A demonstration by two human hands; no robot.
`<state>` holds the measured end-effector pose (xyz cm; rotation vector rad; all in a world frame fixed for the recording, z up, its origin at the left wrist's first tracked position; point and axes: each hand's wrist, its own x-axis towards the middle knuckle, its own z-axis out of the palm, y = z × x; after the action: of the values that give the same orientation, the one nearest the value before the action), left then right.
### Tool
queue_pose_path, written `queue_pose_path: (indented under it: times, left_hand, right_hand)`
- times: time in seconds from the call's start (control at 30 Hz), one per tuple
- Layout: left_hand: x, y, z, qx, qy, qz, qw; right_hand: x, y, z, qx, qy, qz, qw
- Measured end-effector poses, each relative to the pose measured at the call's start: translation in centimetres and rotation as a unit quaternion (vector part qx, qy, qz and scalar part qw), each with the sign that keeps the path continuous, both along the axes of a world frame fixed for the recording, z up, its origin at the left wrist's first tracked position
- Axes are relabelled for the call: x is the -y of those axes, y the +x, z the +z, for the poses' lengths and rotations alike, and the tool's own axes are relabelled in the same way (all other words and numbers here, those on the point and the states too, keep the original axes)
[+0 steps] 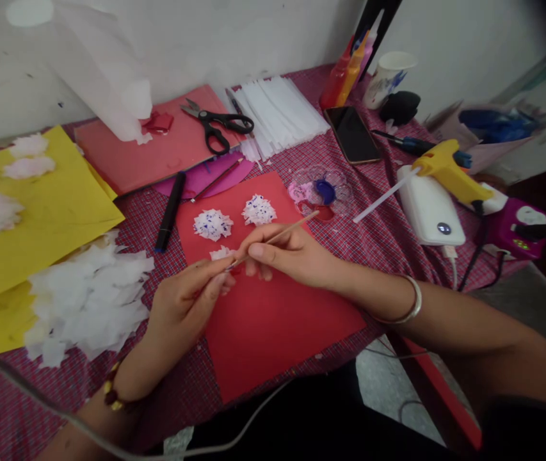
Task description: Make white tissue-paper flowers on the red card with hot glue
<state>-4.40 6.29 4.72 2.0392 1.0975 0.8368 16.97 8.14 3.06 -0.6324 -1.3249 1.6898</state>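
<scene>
My right hand grips a thin wooden stick, which slants down towards my left fingers. My left hand is closed in a pinch at the stick's lower end; what sits between thumb and forefinger is too small to make out. Both hands are above a red paper sheet. On that sheet lie two white paper pompoms with blue specks, a left one and a right one. A third white paper piece is partly hidden behind my fingers. Beyond my right hand stands a clear paint palette with blue, pink and red paint.
A pile of white paper pieces and yellow sheets lie left. Behind are a black marker, scissors, white strips and a phone. A yellow glue gun rests on a white power bank at right.
</scene>
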Motion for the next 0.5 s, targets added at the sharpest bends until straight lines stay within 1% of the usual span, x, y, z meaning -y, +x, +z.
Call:
queue_pose_path:
  times: [0.1, 0.17, 0.2, 0.27, 0.33, 0.37, 0.43, 0.5]
  left_hand:
    - [0.2, 0.1, 0.2, 0.011, -0.046, -0.008, 0.999]
    - [0.3, 0.1, 0.1, -0.015, -0.029, 0.000, 0.999]
    - [0.2, 0.0, -0.1, -0.036, 0.001, 0.002, 0.999]
    - [0.2, -0.2, -0.5, -0.081, 0.088, -0.005, 0.993]
    - [0.1, -0.3, -0.9, -0.112, 0.179, -0.027, 0.977]
    - [0.1, -0.3, -0.9, -0.121, 0.209, -0.037, 0.970]
    - [0.0, -0.2, -1.0, -0.129, 0.235, -0.042, 0.962]
    - [-0.1, -0.2, -1.0, -0.126, 0.233, -0.028, 0.964]
  right_hand:
    - [0.0, 0.2, 0.3, 0.004, 0.035, -0.017, 0.999]
    - [-0.1, 0.2, 0.1, -0.005, 0.027, -0.010, 1.000]
    - [-0.1, 0.1, -0.1, -0.010, 0.014, -0.007, 1.000]
    - [-0.2, 0.0, -0.5, -0.022, -0.028, -0.004, 0.999]
    - [-0.3, -0.2, -1.0, -0.041, -0.086, 0.002, 0.995]
    - [-0.3, -0.3, -1.2, -0.051, -0.117, 0.009, 0.992]
    - [-0.4, -0.4, -1.5, -0.068, -0.173, 0.026, 0.982]
    - [-0.6, -0.3, -1.5, -0.078, -0.213, 0.025, 0.974]
